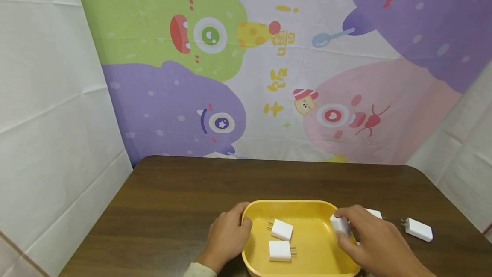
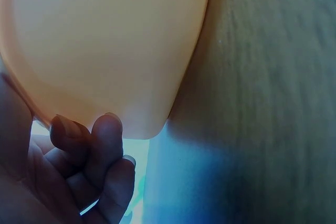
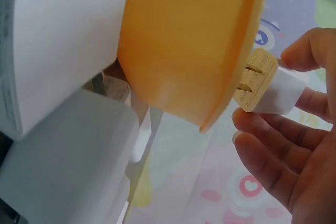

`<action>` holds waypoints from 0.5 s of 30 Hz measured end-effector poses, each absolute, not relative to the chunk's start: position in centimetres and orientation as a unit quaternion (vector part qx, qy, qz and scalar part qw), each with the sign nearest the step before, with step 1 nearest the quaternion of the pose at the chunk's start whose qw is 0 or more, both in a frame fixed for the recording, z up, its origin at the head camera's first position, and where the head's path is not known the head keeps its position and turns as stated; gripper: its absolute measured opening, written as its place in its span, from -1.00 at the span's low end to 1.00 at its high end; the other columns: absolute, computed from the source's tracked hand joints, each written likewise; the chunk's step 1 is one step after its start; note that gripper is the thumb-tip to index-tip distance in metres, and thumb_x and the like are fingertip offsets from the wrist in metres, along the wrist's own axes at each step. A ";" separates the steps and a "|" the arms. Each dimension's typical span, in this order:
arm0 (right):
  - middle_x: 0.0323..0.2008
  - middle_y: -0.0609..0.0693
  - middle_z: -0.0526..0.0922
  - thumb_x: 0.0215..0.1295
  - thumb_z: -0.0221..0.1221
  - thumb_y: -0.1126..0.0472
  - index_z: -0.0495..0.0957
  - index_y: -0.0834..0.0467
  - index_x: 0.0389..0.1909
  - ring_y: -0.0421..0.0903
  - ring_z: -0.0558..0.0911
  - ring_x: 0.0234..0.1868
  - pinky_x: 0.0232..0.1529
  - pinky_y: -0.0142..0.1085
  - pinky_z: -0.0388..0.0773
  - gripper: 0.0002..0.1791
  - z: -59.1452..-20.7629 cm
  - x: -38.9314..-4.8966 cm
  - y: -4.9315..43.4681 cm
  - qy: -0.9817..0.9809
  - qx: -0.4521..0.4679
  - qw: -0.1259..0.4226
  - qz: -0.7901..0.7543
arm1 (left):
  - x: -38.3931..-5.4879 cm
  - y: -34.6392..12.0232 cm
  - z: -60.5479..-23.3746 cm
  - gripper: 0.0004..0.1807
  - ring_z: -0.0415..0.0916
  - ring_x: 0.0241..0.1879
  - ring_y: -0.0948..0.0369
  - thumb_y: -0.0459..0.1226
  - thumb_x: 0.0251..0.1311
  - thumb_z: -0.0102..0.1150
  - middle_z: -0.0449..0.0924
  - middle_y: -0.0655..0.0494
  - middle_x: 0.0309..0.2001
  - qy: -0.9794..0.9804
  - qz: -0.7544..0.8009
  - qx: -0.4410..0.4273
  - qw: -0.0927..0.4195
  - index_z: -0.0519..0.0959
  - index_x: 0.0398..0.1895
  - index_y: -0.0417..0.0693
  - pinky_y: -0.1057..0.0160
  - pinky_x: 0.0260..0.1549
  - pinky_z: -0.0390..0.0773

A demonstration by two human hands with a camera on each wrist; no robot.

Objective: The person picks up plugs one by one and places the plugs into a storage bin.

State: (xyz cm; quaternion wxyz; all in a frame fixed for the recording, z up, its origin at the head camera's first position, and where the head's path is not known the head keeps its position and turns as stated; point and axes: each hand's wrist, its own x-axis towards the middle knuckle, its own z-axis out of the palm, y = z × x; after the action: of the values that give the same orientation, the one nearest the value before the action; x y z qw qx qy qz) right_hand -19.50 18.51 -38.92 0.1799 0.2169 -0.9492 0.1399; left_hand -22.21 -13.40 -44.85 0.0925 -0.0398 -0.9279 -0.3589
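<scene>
Head view: yellow tray sits on brown table, containing two white chargers, just beside each other. Left hand grips tray's left rim, fingers bent. Right hand pinches third charger at tray's right rim; rim contact unclear. Further chargers lie right of tray, one partly hidden by right hand.

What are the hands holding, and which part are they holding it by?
The right hand pinches a white charger by its body, with the metal prongs free. The left hand grips the yellow tray by its left side.
</scene>
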 end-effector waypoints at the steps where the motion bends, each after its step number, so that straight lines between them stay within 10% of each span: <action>1: -0.32 -0.41 0.42 0.04 0.45 0.12 0.54 -0.14 -0.09 -0.41 0.41 -0.41 -0.42 -0.41 0.49 -0.59 -39.0 -19.5 18.5 -0.944 0.232 0.189 0.141 | -22.2 -13.4 -44.9 -0.58 0.60 -0.30 0.16 -0.21 0.28 0.05 0.71 0.10 -0.14 -0.928 -0.359 -0.040 0.093 0.60 0.20 0.03 -0.08 -0.29 0.53; 15: -0.40 -0.42 0.39 0.12 0.43 0.04 0.54 -0.14 -0.09 -0.40 0.39 -0.47 -0.40 -0.43 0.47 -0.65 -39.4 -19.4 17.5 -0.954 0.238 0.118 0.139 | -22.3 -13.4 -45.0 -0.58 0.59 -0.31 0.18 -0.19 0.29 0.04 0.71 0.11 -0.14 -0.927 -0.361 -0.039 0.093 0.60 0.20 0.05 -0.07 -0.30 0.53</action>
State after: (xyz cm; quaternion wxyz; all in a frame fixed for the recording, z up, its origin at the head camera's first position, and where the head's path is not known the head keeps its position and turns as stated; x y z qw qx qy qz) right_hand -19.44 17.51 -39.39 0.1183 0.2381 -0.9540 0.1389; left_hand -22.31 -13.43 -44.95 0.0933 -0.0394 -0.9269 -0.3615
